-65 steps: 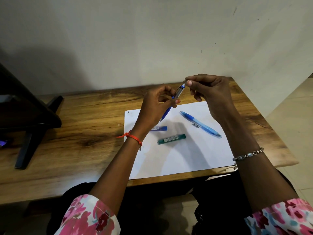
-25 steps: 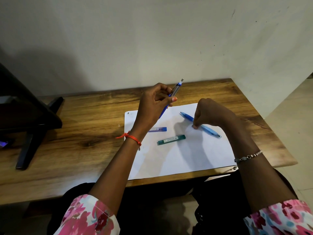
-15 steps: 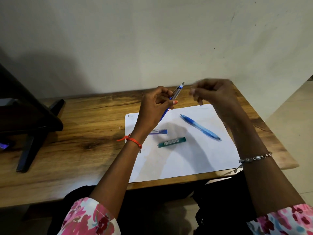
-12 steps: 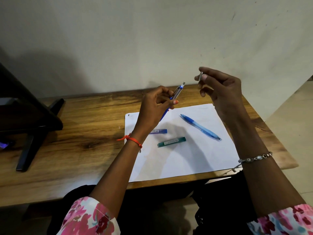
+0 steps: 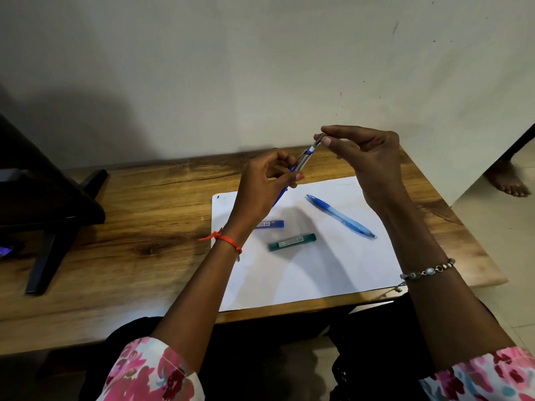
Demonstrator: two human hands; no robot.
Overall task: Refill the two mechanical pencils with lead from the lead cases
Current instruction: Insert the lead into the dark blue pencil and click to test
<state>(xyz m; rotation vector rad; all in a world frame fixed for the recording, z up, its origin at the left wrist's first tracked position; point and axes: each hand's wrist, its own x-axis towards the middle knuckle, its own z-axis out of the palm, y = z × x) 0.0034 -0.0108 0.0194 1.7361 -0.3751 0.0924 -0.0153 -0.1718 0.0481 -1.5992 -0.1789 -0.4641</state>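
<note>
Frame centre: our left hand (image 5: 260,183) grips 1 pencil (image 5: 304,159), tilted end-up to meet our right hand (image 5: 367,157), which pinches its cap (image 5: 320,139). Below, the 2nd pencil (image 5: 341,217), blue lead case (image 5: 270,224) and green lead case (image 5: 291,242) lie on the desk (image 5: 130,227).

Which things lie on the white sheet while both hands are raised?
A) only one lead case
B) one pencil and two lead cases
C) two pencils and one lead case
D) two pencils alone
B: the light blue pencil, the blue lead case and the green lead case lie on the paper; the left hand holds the dark blue pencil.
</note>
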